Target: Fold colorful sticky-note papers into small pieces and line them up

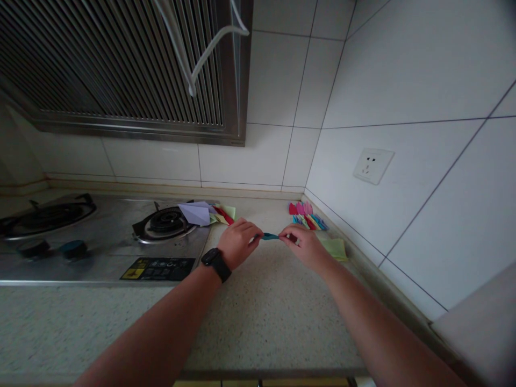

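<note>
A narrow folded teal paper [270,236] is stretched between my two hands above the countertop. My left hand [241,240], with a black watch on its wrist, pinches the paper's left end. At its right end, the fingertips of my right hand [303,244] are closed on it. Behind my right hand lie several small folded papers [309,221] in pink, red, blue and other colours. A light green paper [335,249] lies beside my right wrist, partly hidden by it. Folded paper pieces [197,213] in lilac, red and green rest beyond my left hand.
The gas stove [108,226] is on the left, its right burner [166,221] near the lilac paper. A range hood [133,70] hangs overhead, with a white strap-like loop [192,80] before it. Tiled walls meet at the back right, with a socket [373,166]. The speckled countertop [278,312] stretches before me.
</note>
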A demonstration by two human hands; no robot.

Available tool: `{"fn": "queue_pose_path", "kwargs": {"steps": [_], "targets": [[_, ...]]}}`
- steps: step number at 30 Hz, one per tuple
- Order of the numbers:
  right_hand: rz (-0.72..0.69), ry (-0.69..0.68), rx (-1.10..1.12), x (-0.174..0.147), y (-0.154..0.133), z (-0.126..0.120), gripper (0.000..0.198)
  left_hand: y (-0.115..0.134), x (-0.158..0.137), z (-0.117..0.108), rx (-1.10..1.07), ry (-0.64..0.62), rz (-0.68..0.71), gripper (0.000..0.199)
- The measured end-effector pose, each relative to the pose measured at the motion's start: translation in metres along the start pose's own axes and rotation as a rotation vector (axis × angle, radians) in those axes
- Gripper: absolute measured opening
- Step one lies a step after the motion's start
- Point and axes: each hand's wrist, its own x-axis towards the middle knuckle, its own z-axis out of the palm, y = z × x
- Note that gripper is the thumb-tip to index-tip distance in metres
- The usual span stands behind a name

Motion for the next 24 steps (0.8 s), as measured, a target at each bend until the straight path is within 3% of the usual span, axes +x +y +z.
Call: {"fn": "queue_pose_path", "kwargs": {"steps": [6,12,19,24], "targets": [[0.058,-0.065,0.0,-0.001,-0.001,-0.001,0.003,0.001,-0.001,0.003,-0.118,-0.016,-0.035,0.014],[0.136,-0.038,0.038,-0.001,0.003,-0.001,0.003,-0.003,-0.005,0.015,-0.278,-0.036,-0.317,0.027],[0.17,-0.119,0.121,-0.003,0.005,0.003,0.007,-0.013,-0.007,0.029,-0.605,-0.053,-0.513,0.024],[0.099,-0.101,0.083,-0.004,0.005,0.002,0.012,-0.012,-0.007,0.033,-0.778,-0.04,-0.647,0.019]]}}
